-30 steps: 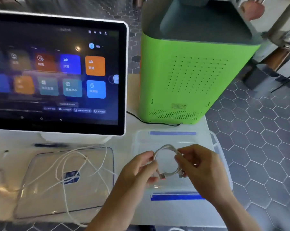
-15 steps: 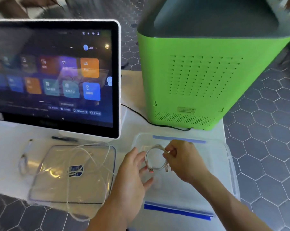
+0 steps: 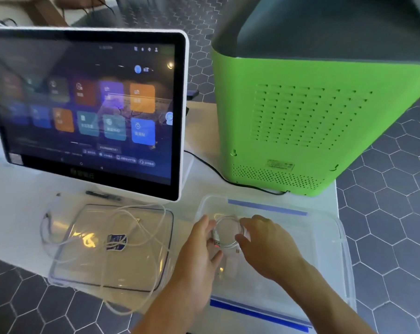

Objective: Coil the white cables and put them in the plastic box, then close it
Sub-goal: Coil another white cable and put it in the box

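A small coil of white cable (image 3: 228, 233) sits low inside the clear plastic box (image 3: 324, 239), near its far left corner. My left hand (image 3: 201, 249) touches the coil's left side with fingers spread. My right hand (image 3: 264, 242) rests on its right side, fingers curled over it. The box's clear lid (image 3: 83, 273) lies flat to the left on the white table. A second, loose white cable (image 3: 141, 227) sprawls uncoiled across the lid and over the table's front edge.
A large touchscreen monitor (image 3: 88, 109) stands behind the lid. A tall green machine (image 3: 300, 121) stands behind the box, with a black cord (image 3: 213, 172) running to it. A dark pen (image 3: 102, 195) lies at the monitor's base. The table edge is close at the front.
Both hands have lowered the coiled cable from above the box down into it, toward the far left corner. The view has shifted closer and to the right.
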